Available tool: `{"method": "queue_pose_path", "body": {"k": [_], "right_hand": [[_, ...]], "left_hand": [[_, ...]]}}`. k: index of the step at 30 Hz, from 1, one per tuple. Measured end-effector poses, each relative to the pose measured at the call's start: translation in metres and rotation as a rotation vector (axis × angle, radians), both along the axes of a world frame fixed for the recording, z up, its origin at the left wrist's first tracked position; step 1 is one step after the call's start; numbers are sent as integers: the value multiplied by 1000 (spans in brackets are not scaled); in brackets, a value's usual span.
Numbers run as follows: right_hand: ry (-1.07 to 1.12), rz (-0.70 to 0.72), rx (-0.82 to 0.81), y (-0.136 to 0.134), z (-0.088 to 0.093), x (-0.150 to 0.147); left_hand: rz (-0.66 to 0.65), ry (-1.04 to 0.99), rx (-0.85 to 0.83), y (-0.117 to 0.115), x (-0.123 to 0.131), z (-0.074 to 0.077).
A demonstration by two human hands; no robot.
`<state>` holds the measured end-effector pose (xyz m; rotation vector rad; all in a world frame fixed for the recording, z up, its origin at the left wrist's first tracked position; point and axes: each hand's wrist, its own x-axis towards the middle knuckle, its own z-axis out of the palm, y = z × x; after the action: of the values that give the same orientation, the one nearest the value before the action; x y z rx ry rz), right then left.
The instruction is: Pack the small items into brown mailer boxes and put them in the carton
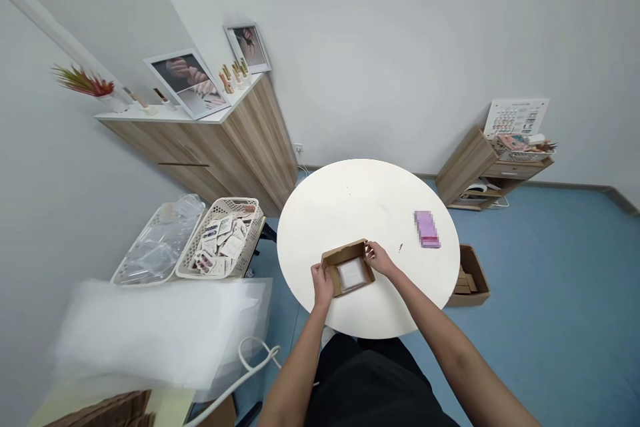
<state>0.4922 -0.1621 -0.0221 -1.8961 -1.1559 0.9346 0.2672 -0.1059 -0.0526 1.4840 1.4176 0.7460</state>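
The left hand (321,283) and right hand (380,259) grip one kraft box (334,260) by its edges, one white packet (351,274) inside; one pink item (427,229) is blurred.

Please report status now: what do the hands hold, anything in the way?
Left hand and right hand on open cardboard box, pale packet inside. Round white table beneath. Purple pack lies apart, not in the way.
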Motion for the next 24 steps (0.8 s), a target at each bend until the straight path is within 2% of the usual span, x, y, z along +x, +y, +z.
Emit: {"method": "queue_pose_path", "body": {"k": [5,10,16,19,24], "right_hand": [[19,36,-43,-8,11,-3],[-105,79,-87,-15,22,-4],[-216,112,-25,-27,20,-4],[-160,94,52,-35,10,-4],[-87,95,104,-45,-6,-4]], "left_hand": [[-40,60,77,3,8,2],[-117,158,162,-4,8,8],[-248,367,205,-12,-6,6],[-269,308,242,-13,-9,5],[-352,16,263,-18,-15,12]]}}
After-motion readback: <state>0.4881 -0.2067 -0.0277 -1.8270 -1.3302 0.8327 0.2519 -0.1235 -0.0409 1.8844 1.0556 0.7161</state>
